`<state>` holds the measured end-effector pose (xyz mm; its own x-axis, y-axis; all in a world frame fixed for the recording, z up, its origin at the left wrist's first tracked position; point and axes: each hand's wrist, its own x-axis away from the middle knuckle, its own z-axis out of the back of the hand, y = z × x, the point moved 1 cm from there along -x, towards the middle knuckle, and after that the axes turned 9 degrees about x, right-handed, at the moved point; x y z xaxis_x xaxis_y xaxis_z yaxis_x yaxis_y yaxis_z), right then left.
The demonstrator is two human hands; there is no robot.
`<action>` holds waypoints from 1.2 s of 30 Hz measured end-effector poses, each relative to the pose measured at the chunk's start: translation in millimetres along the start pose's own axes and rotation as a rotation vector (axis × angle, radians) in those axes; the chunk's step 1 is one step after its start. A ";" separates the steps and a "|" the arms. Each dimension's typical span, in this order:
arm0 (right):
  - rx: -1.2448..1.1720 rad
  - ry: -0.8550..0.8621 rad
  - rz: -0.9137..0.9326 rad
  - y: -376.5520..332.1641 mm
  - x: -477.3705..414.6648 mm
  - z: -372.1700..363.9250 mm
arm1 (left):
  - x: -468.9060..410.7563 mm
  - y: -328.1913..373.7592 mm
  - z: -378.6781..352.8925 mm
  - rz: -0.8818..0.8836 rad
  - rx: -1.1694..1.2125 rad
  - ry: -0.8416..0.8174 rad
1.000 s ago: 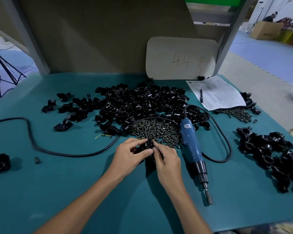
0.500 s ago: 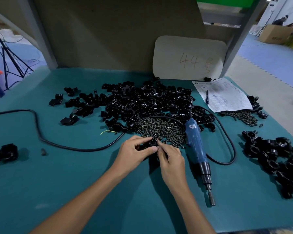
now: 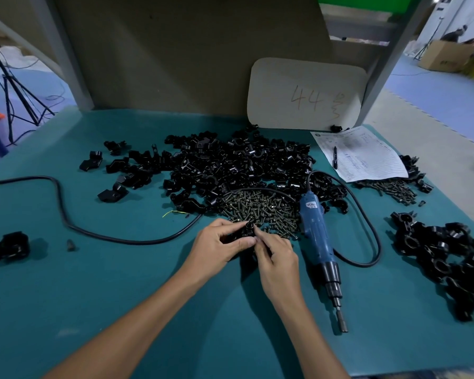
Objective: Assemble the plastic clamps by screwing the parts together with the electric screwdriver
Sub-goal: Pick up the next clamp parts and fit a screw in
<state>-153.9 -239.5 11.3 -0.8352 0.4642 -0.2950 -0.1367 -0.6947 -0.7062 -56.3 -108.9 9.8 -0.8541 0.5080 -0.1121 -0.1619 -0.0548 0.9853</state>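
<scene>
My left hand (image 3: 219, 246) grips a small black plastic clamp (image 3: 247, 230) just in front of the pile of dark screws (image 3: 260, 210). My right hand (image 3: 275, 258) pinches at the same clamp from the right with thumb and forefinger; whether it holds a screw is hidden. The blue electric screwdriver (image 3: 319, 242) lies on the green table (image 3: 121, 283) right of my hands, bit toward me, held by neither hand. A big heap of loose black clamp parts (image 3: 230, 162) lies behind the screws.
A pile of black clamps (image 3: 449, 258) sits at the right edge. A black cable (image 3: 66, 214) loops over the table's left half. One clamp (image 3: 7, 247) lies far left. A paper sheet with a pen (image 3: 359, 154), a second screw pile (image 3: 391, 188) and a numbered board (image 3: 307, 94) stand at the back right.
Both hands stay together on the clamp with only small finger movements. The camera view has shifted slightly; the screwdriver has not moved.
</scene>
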 end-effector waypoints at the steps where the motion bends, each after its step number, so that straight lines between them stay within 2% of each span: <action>1: -0.006 -0.003 0.001 -0.2 -0.1 -0.2 | 0.1 -0.2 0.0 0.001 0.000 0.002; 14: -0.018 -0.002 0.009 0.1 -0.1 -1.3 | -0.3 -2.3 1.0 0.002 0.012 0.019; 19: -0.031 0.041 -0.051 -1.9 -5.2 1.9 | -1.0 -4.1 0.4 0.004 0.050 0.070; 22: 0.188 0.079 -0.001 0.0 -29.8 9.8 | -1.0 -2.4 -0.1 -0.016 0.042 0.092; 27: 0.519 -0.127 0.070 -3.0 -75.3 6.0 | -1.4 -3.2 -0.9 -0.009 0.028 0.091; 32: 0.680 -0.157 0.166 -8.4 -90.6 2.3 | -0.5 -2.3 -0.4 -0.014 0.006 0.091; 34: 0.535 -0.139 0.116 -11.1 -92.0 13.4 | -0.3 -2.1 -0.3 -0.015 0.003 0.086; 36: 0.273 -0.179 0.040 -11.0 -87.2 27.5 | -0.6 -2.7 0.4 -0.015 0.007 0.096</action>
<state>-94.2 -287.5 62.5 -0.9200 0.3460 -0.1841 -0.2189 -0.8434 -0.4907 -55.1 -108.7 7.2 -0.8950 0.4241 -0.1379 -0.1716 -0.0421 0.9843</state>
